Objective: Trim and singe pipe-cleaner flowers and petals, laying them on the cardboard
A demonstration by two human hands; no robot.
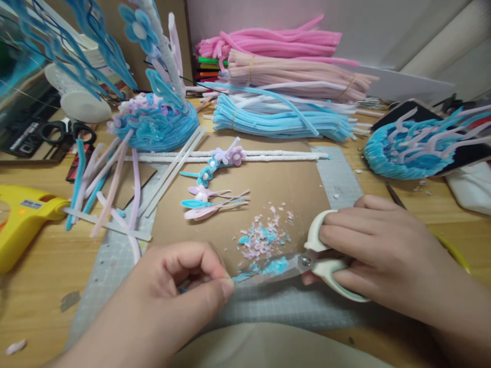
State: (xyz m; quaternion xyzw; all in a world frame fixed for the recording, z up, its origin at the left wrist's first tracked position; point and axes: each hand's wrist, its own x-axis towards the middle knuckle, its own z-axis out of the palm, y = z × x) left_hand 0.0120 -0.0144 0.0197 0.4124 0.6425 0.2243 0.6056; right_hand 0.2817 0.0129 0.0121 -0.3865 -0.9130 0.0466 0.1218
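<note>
- We see the left hand [166, 301] closed in a pinch, thumb against forefinger, on a thin blue strand [241, 277]; the strand shows at the blade tips, low in the middle of the view.
- The right hand [383, 250] is clamped on the scissors [306, 261], its fingers through smooth cream loops; the handles stand spread, and the metal blades look blurred, with blue fluff by them.
- The two hands are apart, the blades spanning the gap between them.
- Just beyond the blades we find a loose heap of clippings [263, 243], fine pink, lilac and blue fuzz, on a flat brown board [284, 179].
- Beneath it shows a grey cutting mat [276, 306] with a printed grid.
- Left of the heap lie slender looped petals [196, 203] with thin tails; above them curves a spray of plush flowers [213, 163].
- Behind, we see fuzzy stems in straight bundles: pink [276, 43], pale pink [295, 74] and blue [268, 120].
</note>
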